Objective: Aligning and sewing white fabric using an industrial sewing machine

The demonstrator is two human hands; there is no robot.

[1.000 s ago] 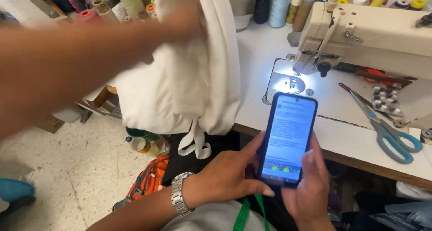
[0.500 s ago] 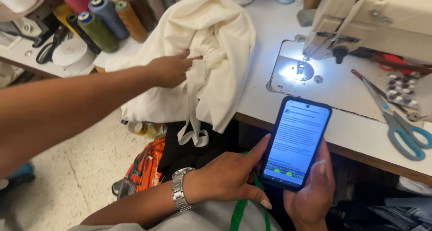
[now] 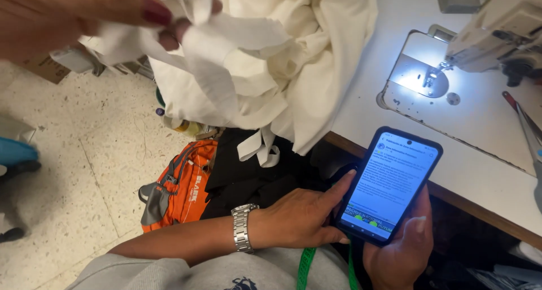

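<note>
I hold a dark phone (image 3: 389, 182) with a lit screen below the table edge. My right hand (image 3: 401, 256) cradles it from underneath, thumb on its right edge. My left hand (image 3: 293, 219), with a metal watch (image 3: 243, 228) on the wrist, grips its left edge, index finger stretched along the side. A green measuring tape (image 3: 305, 264) hangs down my grey top. At the top left another person's hand (image 3: 73, 13), with dark red nails, pinches a strip of the white cloth (image 3: 293, 58) that is heaped on the table and hangs over its edge.
A white sewing machine (image 3: 502, 30) stands at the top right, its lamp lighting the needle plate (image 3: 420, 75) set in the white table (image 3: 485, 132). Scissors (image 3: 528, 126) lie at the right edge. An orange bag (image 3: 186, 182) and dark fabric sit on the speckled floor below the cloth.
The other person's hand has left the top of the cloth heap and now lifts a strip of it at the top left. The view has closed in; my hands still hold the phone.
</note>
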